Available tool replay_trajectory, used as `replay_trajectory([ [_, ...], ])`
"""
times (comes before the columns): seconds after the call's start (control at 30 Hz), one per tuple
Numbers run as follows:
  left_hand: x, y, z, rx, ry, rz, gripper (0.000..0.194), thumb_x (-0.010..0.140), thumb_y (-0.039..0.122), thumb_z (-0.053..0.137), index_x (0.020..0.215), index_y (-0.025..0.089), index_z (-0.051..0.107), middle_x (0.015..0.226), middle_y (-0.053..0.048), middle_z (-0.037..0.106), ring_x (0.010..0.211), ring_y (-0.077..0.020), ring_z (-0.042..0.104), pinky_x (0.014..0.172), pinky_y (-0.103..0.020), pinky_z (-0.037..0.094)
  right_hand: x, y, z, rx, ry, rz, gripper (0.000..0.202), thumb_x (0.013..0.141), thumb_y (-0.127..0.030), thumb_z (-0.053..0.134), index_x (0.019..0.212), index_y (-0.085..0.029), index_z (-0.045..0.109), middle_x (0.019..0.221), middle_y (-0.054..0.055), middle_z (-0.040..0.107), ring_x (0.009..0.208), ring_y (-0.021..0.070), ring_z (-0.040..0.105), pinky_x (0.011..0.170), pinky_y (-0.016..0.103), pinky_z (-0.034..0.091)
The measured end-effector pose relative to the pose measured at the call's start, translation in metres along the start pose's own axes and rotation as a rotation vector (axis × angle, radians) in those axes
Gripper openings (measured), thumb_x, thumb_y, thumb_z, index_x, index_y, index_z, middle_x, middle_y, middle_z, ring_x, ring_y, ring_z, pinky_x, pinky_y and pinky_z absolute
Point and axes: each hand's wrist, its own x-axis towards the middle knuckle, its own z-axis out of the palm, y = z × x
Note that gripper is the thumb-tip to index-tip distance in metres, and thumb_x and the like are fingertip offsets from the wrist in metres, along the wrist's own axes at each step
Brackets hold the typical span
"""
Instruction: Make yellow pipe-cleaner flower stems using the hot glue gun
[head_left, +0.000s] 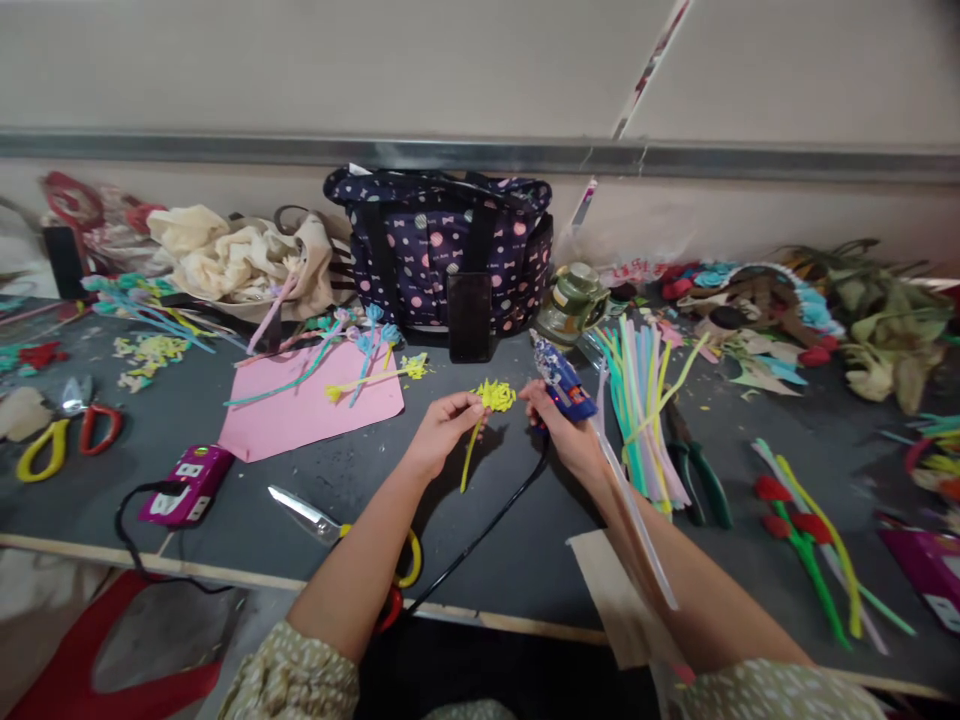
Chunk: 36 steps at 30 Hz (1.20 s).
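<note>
My left hand (450, 430) is closed on a yellow fuzzy flower (496, 396), pinched near its left edge, with a yellow stem (469, 458) hanging below. Just to the right, my right hand (559, 425) grips a blue glue gun (564, 380) that points up and to the left. A long clear glue stick (634, 515) runs from its rear end down over my right forearm. The gun's tip is above and right of the flower, apart from it. A black cord (487, 535) trails from the gun toward the table's front edge.
Pink paper (315, 410) bears pipe-cleaner flowers. Scissors (307, 515) lie partly under my left forearm. A patterned bag (442, 240) and a phone (469, 318) stand behind. Pipe cleaners (641, 410), green-handled pliers (705, 470) and red flowers (795, 515) are at right; a purple power strip (187, 487) is at left.
</note>
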Motion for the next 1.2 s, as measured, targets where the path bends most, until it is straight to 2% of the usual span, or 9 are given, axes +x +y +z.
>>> replay_trajectory([
  [0.2,0.002,-0.001,-0.005,-0.138,-0.010,-0.005,0.029,0.075,0.041,0.071,0.080,0.014,0.061,0.070,0.000,0.059,0.054,-0.0078,0.055,0.056,-0.022,0.049,-0.005,-0.007,0.001,-0.016,-0.082,-0.012,0.029,0.087,-0.048,0.055,0.090,-0.020,0.063,0.070,0.002,0.062,0.064,0.0152,0.060,0.064,0.029,0.049],
  [0.33,0.003,0.000,-0.007,-0.256,0.007,-0.002,0.030,0.072,0.039,0.074,0.080,0.013,0.061,0.070,0.001,0.057,0.052,-0.0065,0.054,0.051,-0.021,0.051,-0.006,-0.009,0.002,-0.055,-0.112,-0.034,0.029,0.087,-0.049,0.055,0.090,-0.020,0.062,0.080,0.004,0.067,0.063,0.0147,0.062,0.066,0.030,0.051],
  [0.53,0.003,0.002,-0.008,-0.312,0.044,-0.033,0.034,0.066,0.034,0.080,0.085,0.013,0.061,0.065,0.002,0.059,0.050,-0.0085,0.058,0.050,-0.022,0.054,-0.007,-0.009,0.006,-0.044,-0.116,-0.013,0.028,0.082,-0.047,0.062,0.092,-0.021,0.059,0.088,0.004,0.068,0.058,0.0138,0.062,0.059,0.030,0.052],
  [0.73,0.002,0.003,-0.007,-0.345,0.088,-0.033,0.038,0.061,0.032,0.083,0.086,0.013,0.062,0.061,0.002,0.060,0.051,-0.0103,0.061,0.055,-0.024,0.055,-0.007,-0.010,0.008,-0.032,-0.104,-0.007,0.024,0.081,-0.045,0.063,0.088,-0.023,0.060,0.085,0.004,0.066,0.056,0.0152,0.061,0.058,0.032,0.051],
  [0.9,0.003,0.003,-0.009,-0.354,0.072,-0.005,0.031,0.065,0.031,0.081,0.082,0.013,0.061,0.063,0.002,0.058,0.056,-0.0090,0.059,0.056,-0.022,0.054,-0.008,-0.003,0.008,-0.043,-0.109,0.004,0.025,0.081,-0.045,0.062,0.088,-0.022,0.059,0.078,0.002,0.063,0.052,0.0128,0.055,0.050,0.028,0.046],
  [0.97,0.004,0.003,-0.010,-0.372,0.063,0.006,0.030,0.066,0.030,0.080,0.080,0.013,0.060,0.065,0.001,0.057,0.057,-0.0080,0.057,0.053,-0.019,0.051,-0.008,0.002,0.008,-0.071,-0.107,0.002,0.026,0.081,-0.046,0.062,0.088,-0.021,0.059,0.073,0.000,0.059,0.049,0.0111,0.050,0.047,0.026,0.043],
  [1.07,0.005,0.002,-0.011,-0.438,0.067,0.003,0.030,0.065,0.029,0.080,0.078,0.014,0.058,0.068,0.001,0.054,0.052,-0.0045,0.048,0.042,-0.014,0.037,-0.007,0.008,0.007,-0.131,-0.083,-0.015,0.027,0.080,-0.046,0.064,0.089,-0.021,0.058,0.069,-0.002,0.056,0.050,0.0107,0.048,0.048,0.025,0.042],
  [1.13,0.006,0.002,-0.012,-0.468,0.084,-0.005,0.030,0.066,0.029,0.080,0.077,0.013,0.058,0.068,0.001,0.052,0.050,-0.0027,0.042,0.039,-0.012,0.027,-0.006,0.011,0.008,-0.157,-0.048,-0.022,0.029,0.078,-0.046,0.066,0.091,-0.021,0.057,0.070,-0.002,0.056,0.052,0.0110,0.049,0.049,0.025,0.042],
  [1.2,0.007,0.001,-0.012,-0.466,0.108,0.004,0.030,0.067,0.031,0.079,0.077,0.012,0.058,0.068,0.001,0.050,0.049,-0.0020,0.039,0.039,-0.012,0.023,-0.004,0.013,0.008,-0.178,-0.031,-0.025,0.031,0.077,-0.045,0.067,0.093,-0.021,0.056,0.074,-0.001,0.057,0.054,0.0114,0.051,0.051,0.025,0.043],
])
